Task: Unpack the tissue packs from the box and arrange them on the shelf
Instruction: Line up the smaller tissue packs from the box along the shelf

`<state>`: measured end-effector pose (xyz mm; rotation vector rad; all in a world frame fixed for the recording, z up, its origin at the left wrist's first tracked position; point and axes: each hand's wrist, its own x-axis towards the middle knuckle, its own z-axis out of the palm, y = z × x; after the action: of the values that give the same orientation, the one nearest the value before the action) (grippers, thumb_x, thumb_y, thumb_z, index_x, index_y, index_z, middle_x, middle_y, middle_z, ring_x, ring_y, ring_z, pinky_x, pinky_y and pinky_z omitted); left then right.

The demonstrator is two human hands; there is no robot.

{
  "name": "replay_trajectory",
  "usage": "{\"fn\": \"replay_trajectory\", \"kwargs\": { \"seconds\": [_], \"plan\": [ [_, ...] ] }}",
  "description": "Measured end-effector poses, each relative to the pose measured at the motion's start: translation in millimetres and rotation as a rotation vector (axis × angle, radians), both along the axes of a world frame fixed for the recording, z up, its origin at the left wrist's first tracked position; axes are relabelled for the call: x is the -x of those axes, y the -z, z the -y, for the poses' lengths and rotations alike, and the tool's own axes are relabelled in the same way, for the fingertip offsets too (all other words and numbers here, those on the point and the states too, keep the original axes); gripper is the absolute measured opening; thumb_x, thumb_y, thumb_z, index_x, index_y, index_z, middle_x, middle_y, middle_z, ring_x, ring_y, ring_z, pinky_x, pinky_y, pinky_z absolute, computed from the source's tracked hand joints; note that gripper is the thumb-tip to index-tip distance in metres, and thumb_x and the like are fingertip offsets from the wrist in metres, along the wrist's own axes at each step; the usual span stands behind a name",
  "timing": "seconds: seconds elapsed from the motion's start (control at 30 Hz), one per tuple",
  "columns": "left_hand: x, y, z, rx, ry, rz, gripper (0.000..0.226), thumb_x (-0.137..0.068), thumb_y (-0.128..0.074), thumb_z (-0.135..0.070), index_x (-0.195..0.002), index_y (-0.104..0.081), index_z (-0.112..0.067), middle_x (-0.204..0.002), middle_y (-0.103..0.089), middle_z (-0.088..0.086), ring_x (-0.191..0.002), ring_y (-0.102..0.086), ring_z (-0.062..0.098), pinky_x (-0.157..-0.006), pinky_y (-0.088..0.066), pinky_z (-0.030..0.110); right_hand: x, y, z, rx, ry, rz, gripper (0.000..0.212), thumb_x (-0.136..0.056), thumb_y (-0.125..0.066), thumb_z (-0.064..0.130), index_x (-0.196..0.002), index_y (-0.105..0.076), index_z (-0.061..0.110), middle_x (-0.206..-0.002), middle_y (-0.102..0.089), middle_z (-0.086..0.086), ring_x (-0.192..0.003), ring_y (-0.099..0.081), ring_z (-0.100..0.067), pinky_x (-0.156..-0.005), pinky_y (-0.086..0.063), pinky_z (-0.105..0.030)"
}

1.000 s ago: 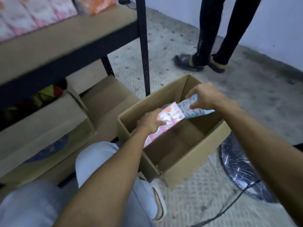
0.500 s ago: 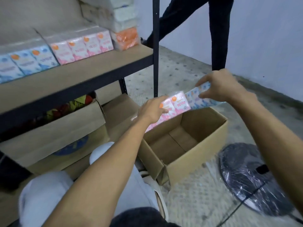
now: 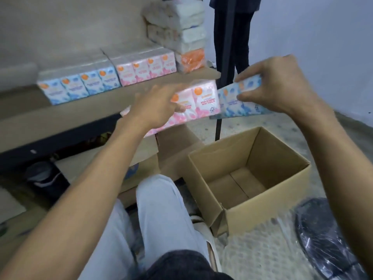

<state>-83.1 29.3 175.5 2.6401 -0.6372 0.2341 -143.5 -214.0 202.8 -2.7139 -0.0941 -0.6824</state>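
Two packs are being carried at once: the left hand (image 3: 153, 110) is gripping a pink pack (image 3: 201, 102) by its near end, thumb on the front face, and the right hand (image 3: 282, 85) is pinching a blue pack (image 3: 238, 104) between thumb and fingers at its upper edge. Both packs are hanging in the air in front of the shelf (image 3: 80, 120), up past the box (image 3: 262, 211), their ends almost touching. The box is showing only bare cardboard inside, so these are probably the last ones. On the shelf a blue row (image 3: 78, 85) and a pink row (image 3: 145, 67) are sitting side by side, with a white stack (image 3: 181, 27) over an orange pack (image 3: 191, 59) at the right end.

Risks: the blue pack is being held by one edge only — it could swing or slip out on the reach. The left hand is motion-blurred, likely going fast, so a hard push in could be knocking the rows crooked. The shelf post (image 3: 218, 130) is standing just behind the blue pack and could be snagging it.
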Motion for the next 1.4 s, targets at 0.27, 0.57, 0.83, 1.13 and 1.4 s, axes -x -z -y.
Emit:
{"fn": "replay_trajectory", "kwargs": {
  "seconds": [0.27, 0.57, 0.83, 1.13, 1.4],
  "plan": [
    [2, -33, -63, -0.121, -0.223, 0.234, 0.056, -0.091, -0.061, -0.031, -0.139, -0.038, -0.046, -0.137, -0.054, -0.010, -0.118, -0.052, 0.022, -0.089, -0.040, 0.045, -29, -24, -36, -0.094, -0.208, 0.097, 0.040, -0.070, -0.080, 0.028, -0.109, -0.070, 0.026, -0.102, -0.067, 0.010, -0.087, -0.055, -0.001, -0.075, -0.035, -0.004],
    [-21, -28, -131, -0.211, -0.429, 0.279, 0.058, -0.091, -0.059, -0.018, -0.139, -0.040, -0.044, -0.138, -0.053, -0.009, -0.119, -0.054, 0.021, -0.088, -0.042, 0.043, -75, -35, -72, -0.184, -0.357, 0.166, 0.036, -0.067, -0.082, 0.029, -0.102, -0.072, 0.027, -0.099, -0.068, 0.006, -0.088, -0.058, -0.003, -0.068, -0.041, -0.001],
    [-36, -6, -165, -0.201, -0.505, 0.264, 0.056, -0.091, -0.058, -0.017, -0.139, -0.041, -0.041, -0.139, -0.054, -0.005, -0.122, -0.053, 0.026, -0.091, -0.045, 0.048, -94, -47, -89, -0.216, -0.438, 0.183, 0.034, -0.068, -0.083, 0.027, -0.100, -0.073, 0.023, -0.094, -0.065, 0.006, -0.077, -0.058, -0.001, -0.064, -0.047, -0.007],
    [-55, 7, -184, -0.252, -0.514, 0.341, 0.057, -0.088, -0.063, -0.015, -0.140, -0.045, -0.033, -0.143, -0.050, 0.001, -0.122, -0.053, 0.027, -0.095, -0.042, 0.048, -136, -11, -130, -0.313, -0.550, 0.241, 0.033, -0.068, -0.080, 0.027, -0.100, -0.074, 0.020, -0.096, -0.065, 0.014, -0.083, -0.058, 0.007, -0.083, -0.046, -0.012],
    [-77, 23, -211, -0.269, -0.527, 0.363, 0.063, -0.084, -0.068, -0.020, -0.140, -0.045, -0.033, -0.145, -0.048, 0.003, -0.128, -0.049, 0.025, -0.099, -0.039, 0.048, -182, 28, -136, -0.281, -0.658, 0.170, 0.041, -0.068, -0.082, 0.032, -0.106, -0.071, 0.021, -0.111, -0.066, 0.009, -0.105, -0.059, -0.011, -0.097, -0.045, -0.030]
  ]
}}
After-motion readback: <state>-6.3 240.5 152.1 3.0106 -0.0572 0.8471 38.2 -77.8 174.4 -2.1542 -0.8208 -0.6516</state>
